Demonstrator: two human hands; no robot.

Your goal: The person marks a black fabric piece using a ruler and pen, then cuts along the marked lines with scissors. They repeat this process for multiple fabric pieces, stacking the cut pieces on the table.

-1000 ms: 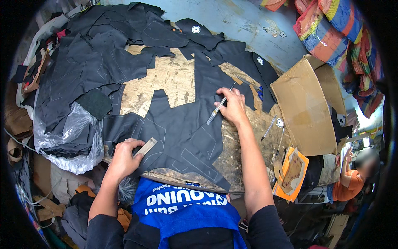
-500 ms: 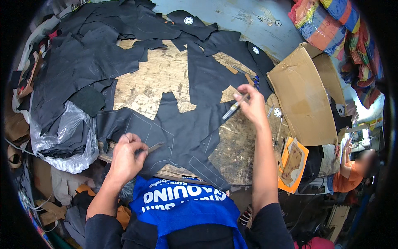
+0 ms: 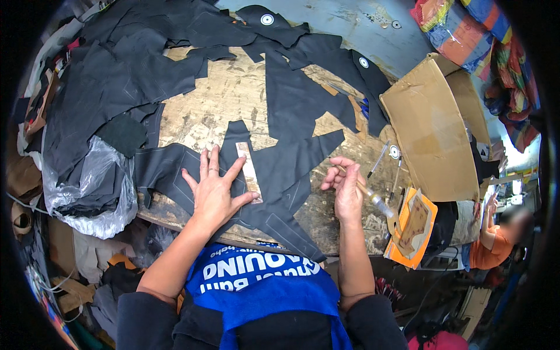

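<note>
My left hand (image 3: 213, 189) lies spread and open on a black leather-like piece (image 3: 274, 175), which bears thin pale drawn outlines. Its index finger and thumb press on a narrow, worn pale ruler (image 3: 249, 172) lying lengthwise away from me. To the right, my right hand (image 3: 345, 189) is raised above the bare wood, closed around a pen (image 3: 376, 199) with a clear barrel end angled down to the right. What the pen's other end looks like is partly hidden by the fingers.
More black pieces (image 3: 116, 76) cover the table's left and far side. A clear plastic bag (image 3: 96, 224) of dark scraps stands left. To the right are a cardboard box (image 3: 434, 128), pens (image 3: 379, 160) and an orange folder (image 3: 394, 251) with brown templates. A person in orange (image 3: 496, 248) sits farther right.
My left hand has moved right and flattened out; the ruler it pinched now lies on the black piece. My right hand has come lower and nearer, turning the pen to point rightward.
</note>
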